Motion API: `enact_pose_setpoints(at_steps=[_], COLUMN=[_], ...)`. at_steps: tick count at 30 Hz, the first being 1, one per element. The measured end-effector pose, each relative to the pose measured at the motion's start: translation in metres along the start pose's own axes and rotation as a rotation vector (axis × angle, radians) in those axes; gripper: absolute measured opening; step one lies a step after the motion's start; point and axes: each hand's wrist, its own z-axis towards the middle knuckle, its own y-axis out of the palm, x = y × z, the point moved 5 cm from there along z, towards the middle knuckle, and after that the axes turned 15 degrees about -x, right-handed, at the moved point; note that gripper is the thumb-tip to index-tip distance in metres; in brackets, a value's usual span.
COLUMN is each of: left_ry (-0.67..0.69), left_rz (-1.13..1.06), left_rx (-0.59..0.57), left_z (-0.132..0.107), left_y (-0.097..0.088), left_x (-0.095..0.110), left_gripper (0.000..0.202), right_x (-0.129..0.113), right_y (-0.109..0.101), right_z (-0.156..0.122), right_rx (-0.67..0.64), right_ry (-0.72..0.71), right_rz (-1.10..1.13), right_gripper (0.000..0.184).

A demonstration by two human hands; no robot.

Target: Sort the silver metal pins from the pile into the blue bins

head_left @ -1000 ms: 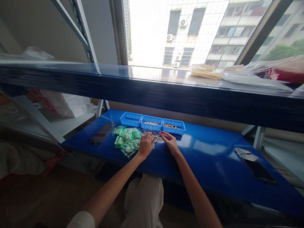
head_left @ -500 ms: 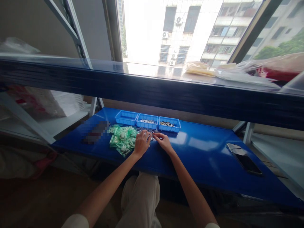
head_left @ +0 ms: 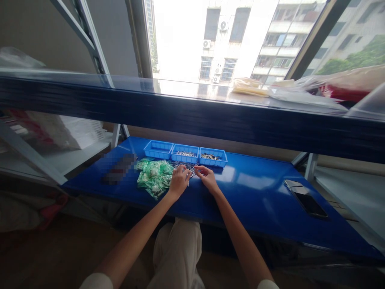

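My left hand [head_left: 179,179] is closed over the right edge of the green plastic packets [head_left: 155,176]. A thin metal stick [head_left: 188,183] pokes down from its fingers. My right hand [head_left: 208,178] faces it a short gap away, thumb and fingertips pinched together; what lies between them is too small to make out. Behind and between both hands spreads a loose heap of thin metal sticks [head_left: 192,165] on the blue table [head_left: 240,200], partly hidden by the fingers.
Behind the heap stand three joined blue trays: a left one [head_left: 158,154] with a bare floor, a middle one [head_left: 184,158] with silvery sticks, a right one [head_left: 213,162] with darker sticks. A phone [head_left: 305,198] lies at right. A blue shelf beam [head_left: 192,116] crosses above.
My right fingertips have lifted slightly away from the left hand, widening the gap a little. The left hand stays closed in nearly the same place. The view has shifted slightly.
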Motion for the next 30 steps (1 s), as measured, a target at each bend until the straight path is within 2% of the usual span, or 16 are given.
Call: enact_pose_setpoints(at_steps=[5,10,20,22,26,30], left_ry=[-0.016,-0.045,-0.028,-0.036,-0.037,0.084], left_rz=[-0.006,-0.013,0.008,-0.011,-0.044,-0.057], left_rx=[0.032,0.047,0.052,0.05,0.035,-0.064], left_z=[0.0,0.0,-0.002,-0.002,-0.001,-0.001], left_y=[-0.001,-0.001,-0.002,-0.002,-0.003,0.002], left_x=[-0.001,-0.002,0.0,-0.001,-0.001,0.004], left_gripper=[0.02,0.018,0.019,0.02,0.023,0.025], right_x=[0.003,0.009,0.012,0.011,0.01,0.01], right_y=[-0.001,0.006,0.011,0.011,0.006,-0.003], right_z=[-0.001,-0.001,-0.004,-0.003,-0.002,-0.001], right_rx=[0.027,-0.065,-0.11,-0.107,-0.052,0.016], right_ry=[0.037,0.028,0.038,0.038,0.043,0.046], right_rz=[-0.07,-0.176,-0.386,-0.361,-0.17,-0.013], right_gripper=[0.031,0.027,0.026,0.028,0.032,0.035])
